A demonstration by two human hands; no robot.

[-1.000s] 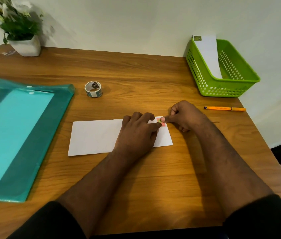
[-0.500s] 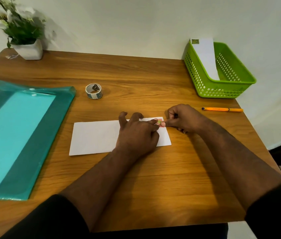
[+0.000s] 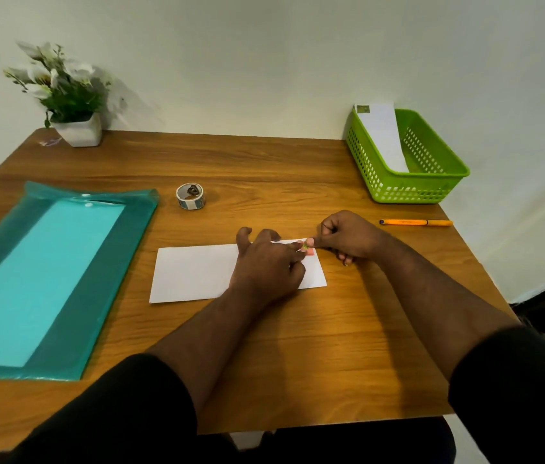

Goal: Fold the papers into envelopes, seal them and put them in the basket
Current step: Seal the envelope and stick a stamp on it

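Reaching in from the bottom of the frame, two dark-sleeved arms meet at a folded white envelope [image 3: 194, 272] lying at centre on a wooden table [image 3: 264, 363]. The left hand [image 3: 266, 266] presses it flat, fingers loosely spread. The right hand [image 3: 348, 237] pinches a small sticker [image 3: 308, 248] at its upper right corner. Further back, a green basket [image 3: 415, 189] at upper right holds another white envelope [image 3: 381, 135].

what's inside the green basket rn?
One white folded paper envelope with a small sticker at its top corner leans inside the green plastic lattice basket, its upper end sticking above the far rim. The basket's front wall hides the floor and the envelope's lower end.
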